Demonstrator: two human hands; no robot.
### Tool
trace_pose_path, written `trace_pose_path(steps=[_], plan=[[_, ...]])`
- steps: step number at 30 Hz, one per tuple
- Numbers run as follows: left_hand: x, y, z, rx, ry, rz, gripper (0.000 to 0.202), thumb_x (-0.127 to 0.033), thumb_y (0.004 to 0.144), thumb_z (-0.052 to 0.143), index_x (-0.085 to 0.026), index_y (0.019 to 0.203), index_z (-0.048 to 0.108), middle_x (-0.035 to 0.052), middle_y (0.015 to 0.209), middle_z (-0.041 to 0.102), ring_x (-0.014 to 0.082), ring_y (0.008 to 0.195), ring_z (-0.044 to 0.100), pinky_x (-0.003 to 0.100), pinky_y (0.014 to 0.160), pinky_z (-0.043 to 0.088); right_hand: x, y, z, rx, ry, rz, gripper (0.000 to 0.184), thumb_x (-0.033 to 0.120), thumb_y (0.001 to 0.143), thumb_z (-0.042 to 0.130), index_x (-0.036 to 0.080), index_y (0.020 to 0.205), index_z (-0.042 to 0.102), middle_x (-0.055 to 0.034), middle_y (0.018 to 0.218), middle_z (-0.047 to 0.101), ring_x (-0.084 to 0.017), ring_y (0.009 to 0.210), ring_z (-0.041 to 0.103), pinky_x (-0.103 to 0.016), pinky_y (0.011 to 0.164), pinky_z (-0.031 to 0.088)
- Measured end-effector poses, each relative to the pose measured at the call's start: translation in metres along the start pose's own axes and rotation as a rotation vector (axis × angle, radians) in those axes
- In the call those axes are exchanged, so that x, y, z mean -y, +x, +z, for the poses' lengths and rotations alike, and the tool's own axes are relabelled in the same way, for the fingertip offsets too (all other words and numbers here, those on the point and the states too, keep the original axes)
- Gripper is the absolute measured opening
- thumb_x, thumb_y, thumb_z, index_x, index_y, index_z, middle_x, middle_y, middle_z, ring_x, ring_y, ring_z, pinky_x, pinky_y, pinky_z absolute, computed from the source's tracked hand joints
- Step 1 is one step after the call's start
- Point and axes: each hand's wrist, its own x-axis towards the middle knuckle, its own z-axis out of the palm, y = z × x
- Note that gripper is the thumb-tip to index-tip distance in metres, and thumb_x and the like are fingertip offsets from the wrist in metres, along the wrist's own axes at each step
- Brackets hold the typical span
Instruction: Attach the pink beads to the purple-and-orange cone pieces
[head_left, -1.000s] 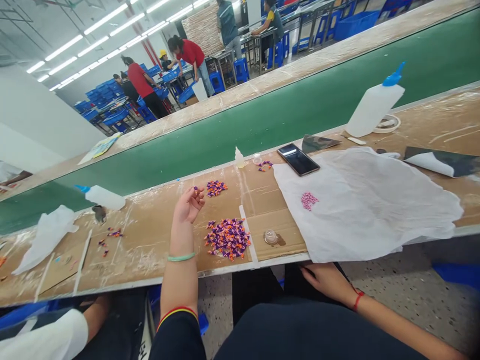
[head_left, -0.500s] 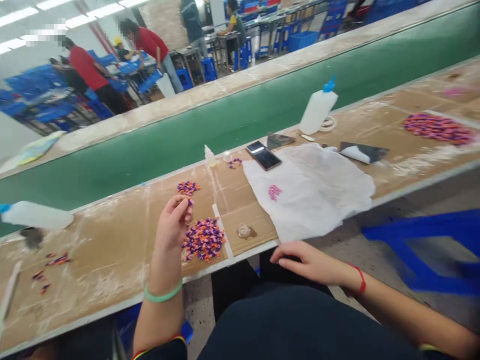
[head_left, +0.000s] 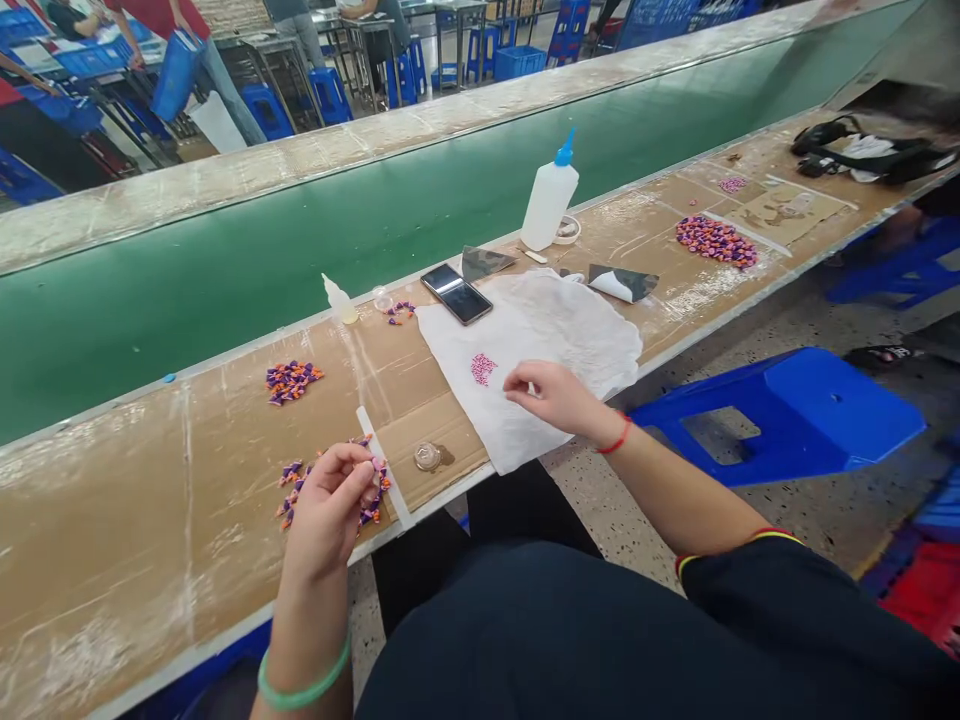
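My left hand (head_left: 334,505) is closed in a pinch on a small purple-and-pink piece (head_left: 377,464). It hovers over a heap of small purple-and-orange pieces (head_left: 373,510), partly covering it. A smaller cluster of like pieces (head_left: 294,381) lies farther back. My right hand (head_left: 551,395) is over a white cloth (head_left: 592,325), just right of a patch of tiny pink bits (head_left: 483,369). Its thumb and forefinger tips are drawn together, and anything between them is too small to make out. A small round clear dish (head_left: 427,456) lies between my hands.
Behind the cloth are a phone (head_left: 456,293), a large white bottle (head_left: 551,195) with a blue nozzle, and a small dropper bottle (head_left: 340,300). A white strip (head_left: 384,465) borders the heap. A blue stool (head_left: 780,410) stands right. People work beyond the green belt (head_left: 225,290).
My right hand has risen from my lap to above the cloth beside the pink bits. The left hand has come nearer over the heap, still pinching its piece. The view has swung right.
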Motion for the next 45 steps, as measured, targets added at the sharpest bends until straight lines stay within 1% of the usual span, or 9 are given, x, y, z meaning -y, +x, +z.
trace_pose_path(steps=[3,6,18,23,28,33,37,42,45], plan=[[0.009,-0.004,0.002,0.001,-0.014,-0.011,0.034,-0.042,0.061,0.090,-0.020,0.073,0.067,-0.0037,0.055,0.053,0.0074,0.048,0.043,0.019,0.046,0.038,-0.018,0.023,0.029,-0.044,-0.129,0.030,0.007,0.014,0.086,0.060,0.015,0.084,0.067,-0.0097,0.092,0.068,-0.023,0.093,0.058,-0.040,0.089,0.045],[0.017,-0.010,0.000,-0.015,-0.026,-0.042,0.037,-0.045,0.060,0.091,-0.019,0.072,0.067,-0.0035,0.055,0.053,0.0071,0.048,0.043,0.019,0.047,0.038,-0.029,0.032,0.041,-0.028,-0.204,0.043,0.010,0.009,0.081,0.063,0.014,0.087,0.069,-0.0105,0.094,0.068,-0.024,0.094,0.057,-0.038,0.088,0.043],[0.025,-0.015,0.003,-0.051,-0.073,-0.117,0.048,-0.050,0.053,0.095,-0.016,0.072,0.066,-0.0044,0.055,0.055,0.0056,0.049,0.044,0.016,0.049,0.038,-0.029,0.034,0.039,0.031,-0.304,0.051,0.011,0.008,0.082,0.063,0.016,0.085,0.070,-0.0069,0.091,0.069,-0.021,0.090,0.060,-0.031,0.083,0.042],[0.031,-0.017,-0.004,-0.012,-0.092,-0.127,0.043,-0.046,0.061,0.093,-0.016,0.076,0.067,-0.0037,0.059,0.056,0.0064,0.053,0.046,0.017,0.051,0.038,-0.024,0.037,0.035,0.069,-0.321,0.059,0.005,0.012,0.083,0.065,0.015,0.082,0.068,-0.0064,0.087,0.068,-0.020,0.086,0.060,-0.030,0.082,0.042],[0.036,-0.020,-0.006,0.032,-0.088,-0.112,0.037,-0.045,0.068,0.089,-0.016,0.079,0.068,-0.0031,0.062,0.057,0.0069,0.054,0.046,0.018,0.053,0.040,-0.018,0.042,0.038,0.061,-0.350,0.078,0.011,0.008,0.083,0.061,0.015,0.075,0.062,-0.0093,0.085,0.066,-0.023,0.087,0.056,-0.033,0.084,0.040],[0.035,-0.020,0.006,0.017,-0.066,-0.093,0.038,-0.048,0.069,0.088,-0.016,0.074,0.069,-0.0029,0.060,0.058,0.0059,0.052,0.046,0.017,0.052,0.039,-0.015,0.044,0.045,0.049,-0.290,0.050,0.016,0.003,0.082,0.055,0.016,0.072,0.056,-0.0116,0.083,0.063,-0.024,0.086,0.052,-0.040,0.088,0.040],[0.031,-0.014,0.026,0.004,-0.038,-0.081,0.046,-0.055,0.059,0.090,-0.015,0.070,0.070,-0.0013,0.060,0.060,0.0064,0.051,0.047,0.017,0.049,0.039,0.005,0.035,0.045,-0.018,-0.177,-0.001,0.017,0.002,0.085,0.051,0.017,0.076,0.054,-0.0090,0.082,0.062,-0.022,0.084,0.053,-0.039,0.087,0.043],[0.037,-0.007,0.056,-0.014,-0.025,-0.113,0.065,-0.055,0.057,0.091,-0.020,0.110,0.077,-0.0003,0.070,0.068,0.0094,0.058,0.057,0.015,0.051,0.046,0.062,0.009,0.048,-0.093,-0.118,-0.201,0.015,0.016,0.087,0.066,0.021,0.082,0.053,0.0016,0.082,0.064,-0.012,0.078,0.060,-0.023,0.078,0.050],[0.045,0.002,0.063,-0.019,-0.042,-0.140,0.070,-0.056,0.049,0.094,-0.021,0.108,0.078,0.0038,0.087,0.076,0.0136,0.069,0.065,0.016,0.057,0.053,0.074,0.007,0.061,-0.236,-0.077,-0.326,0.017,0.021,0.086,0.068,0.021,0.081,0.052,0.0004,0.082,0.065,-0.013,0.083,0.062,-0.024,0.084,0.051]])
